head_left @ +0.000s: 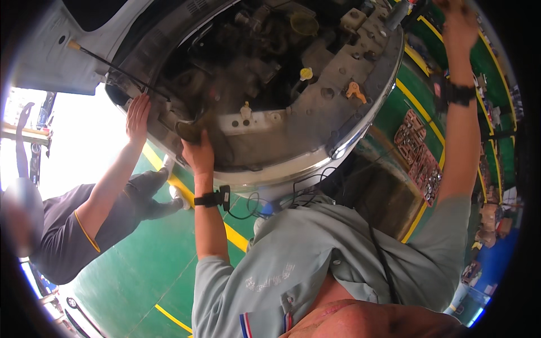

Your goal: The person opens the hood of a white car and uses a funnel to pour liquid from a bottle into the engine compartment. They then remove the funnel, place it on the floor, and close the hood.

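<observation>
My left hand (198,153) is closed at the front left corner of a car's engine bay, with the thumb up against a dark curved piece (191,130). Its lower fingers are partly hidden, and the kind of part cannot be made out. Below that hand runs the car's chrome-edged front (270,179). Far off to the right, my right hand (460,27) is raised beside the other front corner; its fingers are blurred and cut by the upper edge. Close to it is a grey cylindrical thing (397,16). Each wrist wears a black band.
A person in a dark shirt (73,225) stands at left, one hand (137,119) on the fender. A thin rod (115,67) rises toward the raised hood (51,62). Open toolboxes (417,152) lie on the green floor at right. Black cables (298,194) hang below the bumper.
</observation>
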Demonstrator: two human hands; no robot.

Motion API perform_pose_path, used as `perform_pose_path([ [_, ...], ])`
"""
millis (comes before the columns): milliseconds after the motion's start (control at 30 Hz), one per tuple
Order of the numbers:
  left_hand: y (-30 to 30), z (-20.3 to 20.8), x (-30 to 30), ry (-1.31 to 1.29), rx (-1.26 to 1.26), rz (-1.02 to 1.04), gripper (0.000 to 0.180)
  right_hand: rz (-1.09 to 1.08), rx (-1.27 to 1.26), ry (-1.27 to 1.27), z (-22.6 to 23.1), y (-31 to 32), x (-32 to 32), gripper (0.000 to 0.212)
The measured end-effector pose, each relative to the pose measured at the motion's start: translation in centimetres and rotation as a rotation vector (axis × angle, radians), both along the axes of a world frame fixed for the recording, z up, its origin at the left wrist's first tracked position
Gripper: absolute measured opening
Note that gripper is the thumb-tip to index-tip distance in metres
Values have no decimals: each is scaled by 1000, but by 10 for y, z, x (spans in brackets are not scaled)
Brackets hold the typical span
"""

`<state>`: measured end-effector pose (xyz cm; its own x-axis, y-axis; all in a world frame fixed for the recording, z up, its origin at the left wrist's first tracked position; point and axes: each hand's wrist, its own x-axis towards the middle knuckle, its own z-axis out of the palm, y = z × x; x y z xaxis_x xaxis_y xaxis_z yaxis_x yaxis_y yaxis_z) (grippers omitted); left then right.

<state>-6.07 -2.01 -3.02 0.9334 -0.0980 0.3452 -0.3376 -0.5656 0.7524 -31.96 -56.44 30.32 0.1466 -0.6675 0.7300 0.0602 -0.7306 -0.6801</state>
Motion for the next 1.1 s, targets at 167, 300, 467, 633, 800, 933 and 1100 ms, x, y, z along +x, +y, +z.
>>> perform_pose_path([
  [167, 5, -5, -2, -35, 0, 10, 41, -23, -148, 127, -13, 20, 141, 27],
  [300, 7, -9, -2, -40, -26, 19, 37, -72, -289, 230, -40, 7, 200, 21],
  [467, 5, -6, -2, -22, -49, 11, 30, 22, -261, 141, -61, -11, 229, 19],
  [633, 1, -1, -4, 4, -50, 28, 27, 180, -234, 65, -66, -23, 235, 19],
  [800, -5, 0, -4, 21, -129, 37, 24, 56, -211, 159, -67, -19, 234, 18],
  [933, -6, 4, -3, -23, -17, 27, 23, 124, -219, 105, -82, -43, 239, 18],
  [1100, -5, 4, -4, 2, -13, 32, 23, 5, -221, 192, -86, -43, 242, 20],
])
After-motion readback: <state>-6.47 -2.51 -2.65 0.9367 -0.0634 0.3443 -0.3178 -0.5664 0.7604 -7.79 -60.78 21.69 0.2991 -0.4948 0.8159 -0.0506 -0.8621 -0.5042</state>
